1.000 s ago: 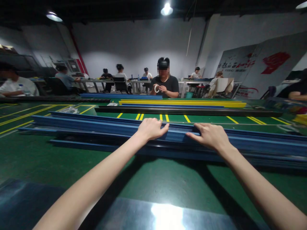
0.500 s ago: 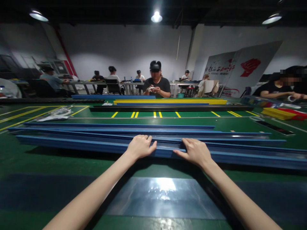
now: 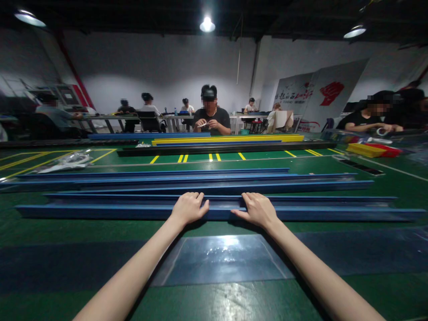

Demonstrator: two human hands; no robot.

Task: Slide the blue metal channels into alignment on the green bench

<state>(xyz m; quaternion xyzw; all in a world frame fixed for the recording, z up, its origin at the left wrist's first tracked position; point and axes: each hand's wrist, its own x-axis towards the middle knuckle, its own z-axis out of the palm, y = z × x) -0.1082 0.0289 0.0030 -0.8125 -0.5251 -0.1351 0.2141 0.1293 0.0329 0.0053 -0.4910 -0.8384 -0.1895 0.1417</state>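
Observation:
My left hand [image 3: 189, 208] is wrapped over the nearest long blue channel [image 3: 110, 212], with its thumb along the front wall and its fingers reaching inside. A short way to the right, my right hand [image 3: 259, 209] grips the same channel, its thumb pointing inward. The channel runs crosswise, open side up, and looks close to the tabletop. Just behind it lie other blue channels [image 3: 317, 186], side by side. In front, a long clear plastic strip [image 3: 227, 258] stretches flat beneath my forearms and reflects the lamp.
Farther back are a yellow channel [image 3: 230, 139] and a black one [image 3: 200, 150]. A clear plastic bag [image 3: 72, 159] sits at the left. Yellow [image 3: 366, 150] and red [image 3: 388, 150] trays and a dark phone-like slab [image 3: 359, 167] are at the right. A person [image 3: 211, 116] sits opposite.
Both hands have brought the blue channel nearer and apart from those behind. It was slanted across them and now lies nearly level. The view has turned slightly right.

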